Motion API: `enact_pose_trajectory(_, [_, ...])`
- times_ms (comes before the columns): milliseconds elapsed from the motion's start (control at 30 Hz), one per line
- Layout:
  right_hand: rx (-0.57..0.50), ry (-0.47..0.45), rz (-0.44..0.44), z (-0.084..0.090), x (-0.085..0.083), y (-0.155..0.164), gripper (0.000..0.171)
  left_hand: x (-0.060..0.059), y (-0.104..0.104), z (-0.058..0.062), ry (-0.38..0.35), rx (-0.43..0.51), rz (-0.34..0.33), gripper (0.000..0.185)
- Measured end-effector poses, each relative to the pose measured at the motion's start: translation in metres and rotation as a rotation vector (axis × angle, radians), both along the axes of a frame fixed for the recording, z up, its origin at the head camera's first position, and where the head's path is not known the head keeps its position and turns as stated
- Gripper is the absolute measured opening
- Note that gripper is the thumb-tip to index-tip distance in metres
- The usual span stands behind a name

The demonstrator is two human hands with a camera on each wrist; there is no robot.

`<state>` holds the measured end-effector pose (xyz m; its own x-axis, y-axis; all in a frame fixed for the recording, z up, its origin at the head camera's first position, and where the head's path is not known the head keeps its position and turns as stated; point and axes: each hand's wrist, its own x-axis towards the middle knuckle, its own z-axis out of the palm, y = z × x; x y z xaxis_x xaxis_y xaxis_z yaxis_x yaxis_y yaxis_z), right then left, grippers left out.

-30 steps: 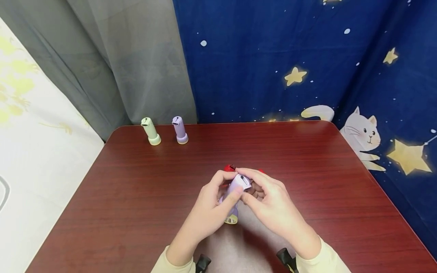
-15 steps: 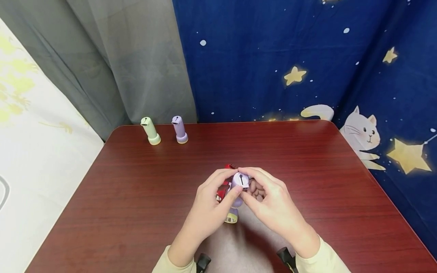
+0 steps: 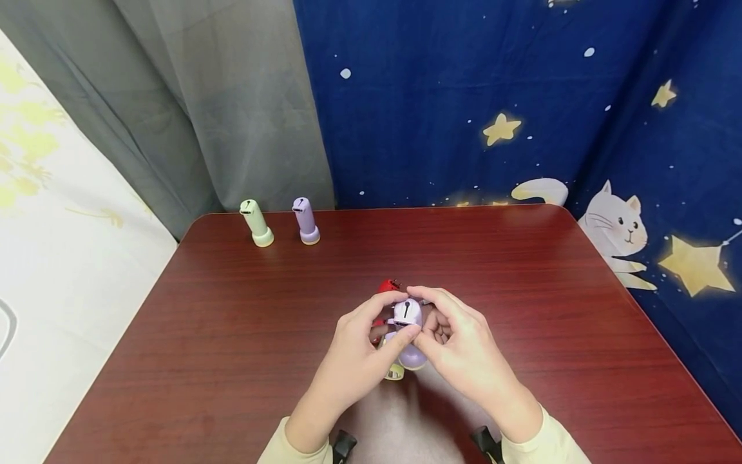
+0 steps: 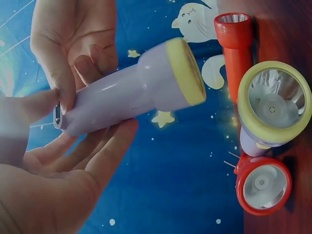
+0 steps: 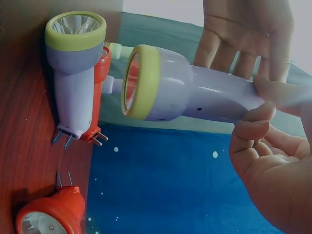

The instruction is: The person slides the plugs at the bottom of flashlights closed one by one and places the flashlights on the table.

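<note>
A lilac flashlight (image 3: 413, 358) with a yellow lamp rim is held up between the two hands, its slotted tail toward the head camera and its lamp end pointing down. My left hand (image 3: 362, 348) grips its body, fingers underneath and thumb near the tail, as the left wrist view shows. My right hand (image 3: 472, 351) pinches at the tail end with thumb and index finger; its other fingers are curled. Below, a second lilac flashlight (image 5: 73, 97) with metal prongs at its tail lies beside a red flashlight (image 5: 100, 68). Another red flashlight (image 5: 53, 214) lies nearby, prongs out.
At the far left of the brown table (image 3: 522, 258) stand a pale green flashlight (image 3: 256, 223) and another lilac flashlight (image 3: 305, 221). A blue starry curtain (image 3: 429, 129) and a grey curtain (image 3: 249, 109) hang behind the table's back edge.
Between the hands, the lilac flashlight has turned: its lamp end has swung to the right and its slotted tail now faces the head camera more squarely. Both hands stay nearly in place.
</note>
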<state>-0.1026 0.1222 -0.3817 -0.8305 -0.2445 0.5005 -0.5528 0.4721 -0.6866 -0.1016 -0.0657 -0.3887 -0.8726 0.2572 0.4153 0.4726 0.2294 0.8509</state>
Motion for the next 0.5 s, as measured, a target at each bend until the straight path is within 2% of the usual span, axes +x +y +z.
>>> enact_pose_trajectory(300, [-0.001,0.002,0.036,-0.001,-0.001,0.002,0.055,-0.005,-0.002,0.002,-0.028,-0.021,-0.011,0.044])
enact_pose_trajectory(400, [0.006,-0.018,0.033,0.001,-0.003,0.006,0.053,-0.012,-0.005,0.004,-0.041,-0.036,0.010,0.048])
enact_pose_trajectory(500, [0.035,0.022,0.000,0.002,-0.009,0.012,0.051,-0.023,-0.013,0.005,-0.077,-0.038,0.044,0.049])
